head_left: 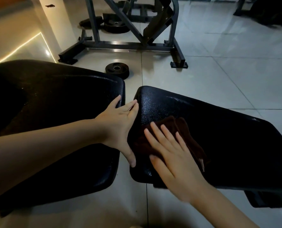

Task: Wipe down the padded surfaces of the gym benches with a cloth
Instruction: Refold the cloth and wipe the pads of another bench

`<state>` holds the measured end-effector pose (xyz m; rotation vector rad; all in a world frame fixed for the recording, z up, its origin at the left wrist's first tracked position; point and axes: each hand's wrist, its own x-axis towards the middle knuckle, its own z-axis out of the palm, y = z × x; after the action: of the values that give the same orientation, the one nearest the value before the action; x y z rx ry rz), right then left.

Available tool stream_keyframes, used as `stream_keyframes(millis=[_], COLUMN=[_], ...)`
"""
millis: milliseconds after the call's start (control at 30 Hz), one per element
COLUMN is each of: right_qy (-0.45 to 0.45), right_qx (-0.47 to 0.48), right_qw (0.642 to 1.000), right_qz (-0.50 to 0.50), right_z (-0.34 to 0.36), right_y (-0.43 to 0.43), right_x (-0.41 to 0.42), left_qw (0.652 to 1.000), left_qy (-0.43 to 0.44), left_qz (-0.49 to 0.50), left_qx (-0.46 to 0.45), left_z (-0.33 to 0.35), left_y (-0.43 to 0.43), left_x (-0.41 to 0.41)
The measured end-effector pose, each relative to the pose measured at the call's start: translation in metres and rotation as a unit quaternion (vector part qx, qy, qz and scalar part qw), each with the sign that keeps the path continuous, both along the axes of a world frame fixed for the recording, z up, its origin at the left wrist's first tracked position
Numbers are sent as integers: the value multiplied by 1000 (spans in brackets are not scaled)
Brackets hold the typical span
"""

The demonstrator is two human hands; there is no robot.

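Flat right hand [174, 157] presses cloth [190, 140] on pad [232, 129]; flat left hand [118, 124] seemingly braces its edge.

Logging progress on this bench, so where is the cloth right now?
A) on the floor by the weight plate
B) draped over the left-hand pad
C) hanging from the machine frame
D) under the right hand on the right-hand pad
D: the right hand lies flat, fingers straight, on the brown cloth spread on the right-hand bench pad, while the left hand rests against that pad's near edge.
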<state>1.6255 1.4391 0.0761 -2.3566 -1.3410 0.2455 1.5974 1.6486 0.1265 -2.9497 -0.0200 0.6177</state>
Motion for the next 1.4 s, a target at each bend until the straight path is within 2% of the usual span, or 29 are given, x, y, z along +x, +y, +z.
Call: stream_keyframes(millis=[133, 267, 400, 567, 667, 900, 1100, 1400], right_qy=[-14, 13, 40, 27, 23, 0, 53, 32], right_qx=[13, -7, -34, -55, -53, -34, -62, -41], right_qw=[999, 997, 996, 998, 998, 995, 989, 997], right_qz=[-46, -81, -75, -29, -24, -95, -123, -54], right_z=[-1, 1, 9, 9, 9, 6, 15, 7], right_y=[44, 70, 55, 15, 5, 50, 95, 13], right_x=[39, 63, 50, 0, -16, 33, 83, 5], left_qw=[1000, 999, 997, 997, 997, 997, 997, 997], left_qy=[-16, -51, -38, 20, 23, -10, -13, -26], left_qz=[-3, 6, 65, 74, 74, 70, 74, 76], left_qx=[-4, -2, 20, -3, 8, 5, 13, 16], left_z=[-4, -5, 1, 9, 10, -2, -3, -7], left_y=[2, 1, -7, -11, -13, -8, -7, -6], left_x=[-1, -6, -18, -34, -32, -32, -33, -35])
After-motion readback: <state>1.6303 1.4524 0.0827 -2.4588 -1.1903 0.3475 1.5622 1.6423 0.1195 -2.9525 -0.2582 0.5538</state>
